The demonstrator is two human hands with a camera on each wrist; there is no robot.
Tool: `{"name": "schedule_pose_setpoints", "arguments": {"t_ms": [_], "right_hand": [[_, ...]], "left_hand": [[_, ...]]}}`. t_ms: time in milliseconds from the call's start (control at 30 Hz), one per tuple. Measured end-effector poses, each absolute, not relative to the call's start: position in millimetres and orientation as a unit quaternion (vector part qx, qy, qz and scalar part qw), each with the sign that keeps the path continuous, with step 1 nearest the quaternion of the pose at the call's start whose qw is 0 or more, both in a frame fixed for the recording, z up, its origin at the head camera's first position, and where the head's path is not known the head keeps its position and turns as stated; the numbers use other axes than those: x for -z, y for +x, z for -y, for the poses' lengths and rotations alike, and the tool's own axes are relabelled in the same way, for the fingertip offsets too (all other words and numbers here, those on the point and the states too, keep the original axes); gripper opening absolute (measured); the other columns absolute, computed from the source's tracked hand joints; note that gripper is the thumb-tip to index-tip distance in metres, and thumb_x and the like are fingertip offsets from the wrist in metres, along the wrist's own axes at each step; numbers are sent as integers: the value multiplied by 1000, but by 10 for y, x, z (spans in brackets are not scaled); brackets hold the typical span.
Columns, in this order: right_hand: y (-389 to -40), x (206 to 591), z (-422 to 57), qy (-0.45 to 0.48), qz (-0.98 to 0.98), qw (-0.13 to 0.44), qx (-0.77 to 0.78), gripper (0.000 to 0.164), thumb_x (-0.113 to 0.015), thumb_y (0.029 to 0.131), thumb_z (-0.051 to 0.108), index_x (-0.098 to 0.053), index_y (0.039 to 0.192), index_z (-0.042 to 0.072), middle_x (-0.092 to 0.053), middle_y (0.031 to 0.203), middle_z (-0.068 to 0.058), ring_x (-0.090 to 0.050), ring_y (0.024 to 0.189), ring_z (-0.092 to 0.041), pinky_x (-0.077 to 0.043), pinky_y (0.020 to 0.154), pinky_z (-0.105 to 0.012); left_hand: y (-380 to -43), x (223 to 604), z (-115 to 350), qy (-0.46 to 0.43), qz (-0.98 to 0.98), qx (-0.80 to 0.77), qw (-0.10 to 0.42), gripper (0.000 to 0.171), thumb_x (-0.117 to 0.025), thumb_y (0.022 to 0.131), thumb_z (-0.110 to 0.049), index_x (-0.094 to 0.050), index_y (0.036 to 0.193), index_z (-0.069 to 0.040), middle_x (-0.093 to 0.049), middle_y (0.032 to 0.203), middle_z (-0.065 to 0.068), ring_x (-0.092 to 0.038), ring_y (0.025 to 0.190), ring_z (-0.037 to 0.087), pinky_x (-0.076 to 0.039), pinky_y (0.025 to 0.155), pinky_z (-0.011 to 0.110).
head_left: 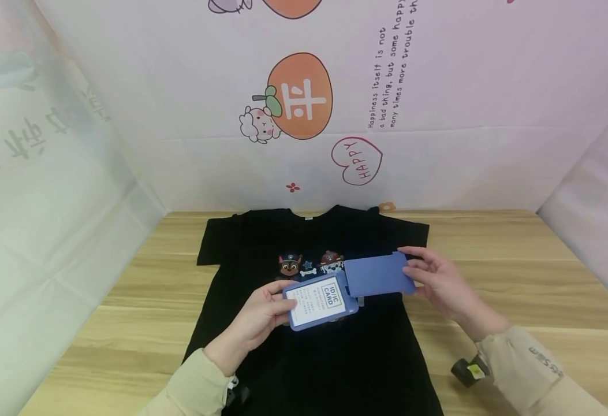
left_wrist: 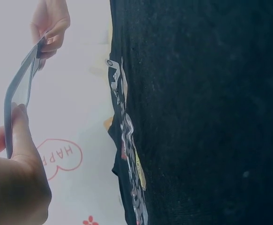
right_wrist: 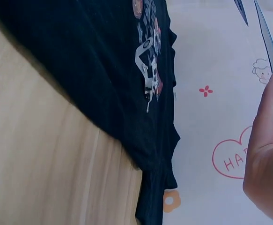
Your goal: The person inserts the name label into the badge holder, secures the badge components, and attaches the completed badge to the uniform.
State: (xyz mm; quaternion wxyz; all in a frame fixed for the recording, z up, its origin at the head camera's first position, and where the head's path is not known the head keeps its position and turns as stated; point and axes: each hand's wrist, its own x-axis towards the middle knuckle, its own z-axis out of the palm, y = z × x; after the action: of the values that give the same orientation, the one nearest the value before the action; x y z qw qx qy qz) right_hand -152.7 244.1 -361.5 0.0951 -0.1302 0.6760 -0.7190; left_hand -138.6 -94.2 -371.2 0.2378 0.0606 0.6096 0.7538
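My left hand (head_left: 262, 315) pinches the left end of a blue badge holder (head_left: 292, 312), thumb on its face. A white card (head_left: 311, 306) printed "ID/IC CARD" shows inside the frame. At the right, my right hand (head_left: 444, 283) pinches the far end of a flat blue cover (head_left: 376, 274). The cover's left edge meets or overlaps the holder's right end; whether they are joined I cannot tell. Seen edge-on in the left wrist view, the holder (left_wrist: 15, 89) stands between the left thumb and fingers. In the right wrist view, the cover (right_wrist: 267, 42) appears as a thin strip beside the right hand (right_wrist: 267, 164).
Below both hands a black T-shirt (head_left: 329, 364) with cartoon dog prints lies spread on the wood-grain table (head_left: 491, 242). A white printed sheet (head_left: 194, 115) hangs behind, and pale sheets enclose the left and right sides.
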Motion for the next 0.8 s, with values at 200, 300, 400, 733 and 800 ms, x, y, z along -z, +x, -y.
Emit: {"name": "schedule_pose_setpoints", "arguments": {"t_ms": [200,300,400,733,800], "right_hand": [[-1502,3604,-2376,-126,-691,100,705,28,-49,97,7,-52,118,26,-62,94,5,-61,91,-10,-57,73,-31],[-1492,3592,-2343,-123,-697,102,699,28,-49,97,7,-51,121,23,-62,94,5,-60,91,-10,-57,73,-32],[-1484,3583,-2318,-121,-708,102,688,30,-49,97,8,-49,126,15,-62,96,5,-60,92,-11,-57,74,-34],[-1465,3563,-2249,-127,-733,102,661,47,-48,98,7,-28,137,-11,-61,94,6,-60,91,-11,-58,74,-36],[-1465,3565,-2246,-129,-734,99,659,47,-48,98,7,-29,136,-12,-61,93,6,-60,90,-11,-58,74,-35]], "left_hand": [[-1390,3717,939,59,-607,-756,238,46,-51,93,1,-36,136,7,-64,120,19,-67,96,16,-55,83,31],[-1391,3725,940,58,-608,-756,237,46,-51,93,1,-36,136,7,-64,119,19,-67,95,16,-55,83,31],[-1391,3730,937,58,-610,-755,236,46,-51,93,1,-36,136,7,-64,119,20,-67,95,16,-55,83,31],[-1390,3715,925,61,-610,-753,239,46,-51,93,0,-37,136,6,-63,121,20,-67,97,16,-55,84,30],[-1391,3710,925,62,-609,-753,239,46,-51,93,0,-37,136,6,-63,121,19,-67,97,16,-55,83,30]]}}
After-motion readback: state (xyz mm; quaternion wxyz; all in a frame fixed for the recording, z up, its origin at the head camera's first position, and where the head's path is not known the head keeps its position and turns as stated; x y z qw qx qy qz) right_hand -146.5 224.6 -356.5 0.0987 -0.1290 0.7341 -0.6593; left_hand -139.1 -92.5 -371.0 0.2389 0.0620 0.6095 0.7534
